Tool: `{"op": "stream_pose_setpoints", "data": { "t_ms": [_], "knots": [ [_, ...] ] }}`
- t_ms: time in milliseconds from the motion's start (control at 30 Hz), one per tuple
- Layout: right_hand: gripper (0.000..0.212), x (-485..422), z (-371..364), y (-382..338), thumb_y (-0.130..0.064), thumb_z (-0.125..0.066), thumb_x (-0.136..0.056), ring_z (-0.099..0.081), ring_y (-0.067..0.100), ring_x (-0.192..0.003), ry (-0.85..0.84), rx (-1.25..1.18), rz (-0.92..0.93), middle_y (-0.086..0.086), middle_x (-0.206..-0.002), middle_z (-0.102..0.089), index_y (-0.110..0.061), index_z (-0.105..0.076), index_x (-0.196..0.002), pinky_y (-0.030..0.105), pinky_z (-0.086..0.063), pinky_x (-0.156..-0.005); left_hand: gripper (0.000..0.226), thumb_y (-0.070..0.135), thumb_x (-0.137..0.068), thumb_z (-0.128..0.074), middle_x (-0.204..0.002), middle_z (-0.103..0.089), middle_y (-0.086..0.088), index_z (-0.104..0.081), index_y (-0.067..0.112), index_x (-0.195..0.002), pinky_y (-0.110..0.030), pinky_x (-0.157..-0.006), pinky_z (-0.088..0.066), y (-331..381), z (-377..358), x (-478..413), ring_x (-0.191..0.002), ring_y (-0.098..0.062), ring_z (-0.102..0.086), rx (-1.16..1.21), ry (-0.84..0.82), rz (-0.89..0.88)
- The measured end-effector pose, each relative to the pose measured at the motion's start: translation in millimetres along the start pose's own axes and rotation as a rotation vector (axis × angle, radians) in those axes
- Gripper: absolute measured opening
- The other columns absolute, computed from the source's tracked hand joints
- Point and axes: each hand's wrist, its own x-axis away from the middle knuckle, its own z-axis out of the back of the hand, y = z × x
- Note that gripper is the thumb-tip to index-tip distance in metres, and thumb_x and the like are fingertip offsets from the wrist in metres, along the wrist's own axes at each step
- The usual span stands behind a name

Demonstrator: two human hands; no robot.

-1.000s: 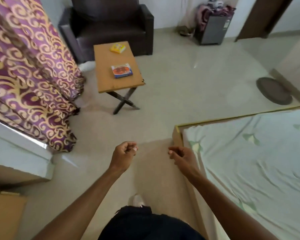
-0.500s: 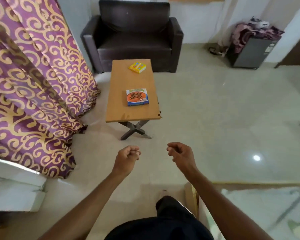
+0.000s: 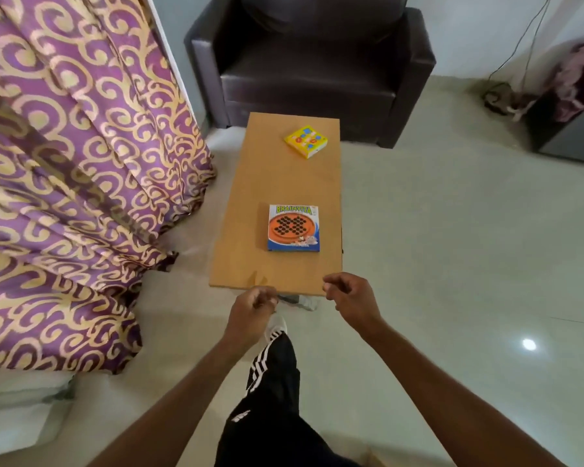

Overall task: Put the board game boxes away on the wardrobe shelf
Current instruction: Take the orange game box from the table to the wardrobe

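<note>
Left hand [image 3: 250,313]: fingers curled into a loose fist, holding nothing; it hangs just short of the table's near edge.
Right hand [image 3: 349,299]: fingers half curled, thumb and forefinger close together, empty; its fingertips overlap the near right corner of the table in this view. Contact with the table cannot be confirmed.
Forearms: both bare, reaching forward from the bottom of the view.
Brainvita box [image 3: 294,228]: lies flat on the near half of the table, towards the right edge, printed face up, just beyond both hands and untouched.
Yellow box [image 3: 305,141]: smaller, lies flat at the far end of the table, turned at an angle, well apart from the Brainvita box.
Table [image 3: 250,210]: low, wooden, long axis running away from the person; a chip shows in the near edge.
Leg [image 3: 273,372]: black trousers with white stripes, white shoe forward, between the arms.
Armchair [image 3: 311,69]: dark, just beyond the table's far end.
Curtain [image 3: 71,170]: purple with gold scrolls, left of the table.
Floor [image 3: 452,247]: pale, glossy tile.
</note>
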Motion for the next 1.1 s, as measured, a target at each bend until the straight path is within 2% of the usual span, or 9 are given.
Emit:
{"op": "stream_pose_setpoints", "data": {
  "t_ms": [67,233,333,433,500,600,733,967,1100],
  "knots": [
    [0.016,-62,-13,-5,-0.019,-0.064,-0.089,-0.069,0.014,-0.088,0.007,0.008,-0.042,0.0,-0.095,-0.073,-0.017,-0.071,-0.104,0.032,-0.058,-0.083,0.014,0.014,-0.088,-0.063,-0.093,-0.073,-0.005,-0.067,0.026,-0.093,-0.038,-0.087,-0.055,2,1,-70,-0.088,-0.021,-0.068,-0.059,-0.034,0.034],
    [0.019,-204,-46,5,-0.017,-0.065,-0.087,-0.069,0.02,-0.087,0.003,0.095,-0.228,0.005,-0.096,-0.074,-0.014,-0.072,-0.104,0.037,-0.057,-0.085,0.023,0.009,-0.085,-0.055,-0.109,-0.069,-0.015,-0.067,0.006,-0.104,-0.027,-0.072,-0.042,-8,-5,-225,-0.098,-0.03,-0.064,-0.312,-0.154,0.296],
    [0.024,-273,-70,29,-0.012,-0.06,-0.087,-0.064,0.018,-0.089,-0.028,0.167,-0.317,0.008,-0.106,-0.072,-0.01,-0.07,-0.109,0.028,-0.051,-0.08,0.035,0.011,-0.078,-0.054,-0.119,-0.066,-0.009,-0.064,0.011,-0.111,-0.029,-0.077,-0.047,-27,-4,-295,-0.101,-0.025,-0.061,-0.484,-0.278,0.403],
    [0.028,-332,-92,51,-0.013,-0.063,-0.085,-0.064,0.024,-0.097,-0.044,0.242,-0.401,0.011,-0.111,-0.069,-0.008,-0.064,-0.113,0.033,-0.053,-0.076,0.049,0.008,-0.075,-0.054,-0.118,-0.06,-0.001,-0.059,0.016,-0.122,-0.029,-0.082,-0.047,-38,-10,-358,-0.112,-0.024,-0.059,-0.529,-0.325,0.363],
    [0.035,-368,-106,71,-0.024,-0.07,-0.083,-0.061,0.022,-0.092,-0.035,0.266,-0.471,0.011,-0.105,-0.063,-0.008,-0.058,-0.112,0.027,-0.046,-0.061,0.043,0.009,-0.069,-0.053,-0.108,-0.068,-0.007,-0.066,0.018,-0.109,-0.032,-0.076,-0.051,-46,-18,-400,-0.102,-0.027,-0.065,-0.493,-0.292,0.264],
    [0.044,-412,-121,94,-0.028,-0.076,-0.072,-0.063,0.024,-0.092,-0.019,0.223,-0.558,0.01,-0.106,-0.065,-0.009,-0.06,-0.109,0.032,-0.052,-0.069,0.03,0.011,-0.075,-0.057,-0.102,-0.07,-0.007,-0.067,0.016,-0.103,-0.029,-0.076,-0.047,-58,-28,-445,-0.1,-0.025,-0.064,-0.364,-0.241,0.322],
    [0.033,-418,-120,100,-0.013,-0.074,-0.073,-0.067,0.024,-0.086,0.002,0.177,-0.565,0.008,-0.101,-0.072,-0.009,-0.068,-0.106,0.035,-0.055,-0.07,0.045,0.007,-0.067,-0.062,-0.108,-0.072,-0.005,-0.067,0.016,-0.111,-0.04,-0.091,-0.054,-54,-34,-455,-0.106,-0.023,-0.064,-0.181,-0.269,0.444],
    [0.04,-349,-86,71,-0.017,-0.081,-0.07,-0.067,0.019,-0.088,-0.026,0.213,-0.464,0.0,-0.1,-0.073,-0.016,-0.073,-0.109,0.032,-0.055,-0.074,0.044,0.008,-0.077,-0.064,-0.114,-0.069,0.005,-0.066,0.025,-0.117,-0.018,-0.059,-0.043,-45,-20,-370,-0.099,-0.014,-0.062,-0.139,-0.116,0.511],
    [0.038,-291,-64,42,-0.018,-0.081,-0.068,-0.069,0.015,-0.085,-0.102,0.218,-0.352,-0.006,-0.095,-0.074,-0.021,-0.075,-0.105,0.031,-0.056,-0.071,0.041,0.008,-0.076,-0.065,-0.104,-0.073,0.005,-0.07,0.025,-0.112,-0.024,-0.07,-0.049,-20,-2,-282,-0.096,-0.014,-0.065,-0.007,0.035,0.424]
  ]
}}
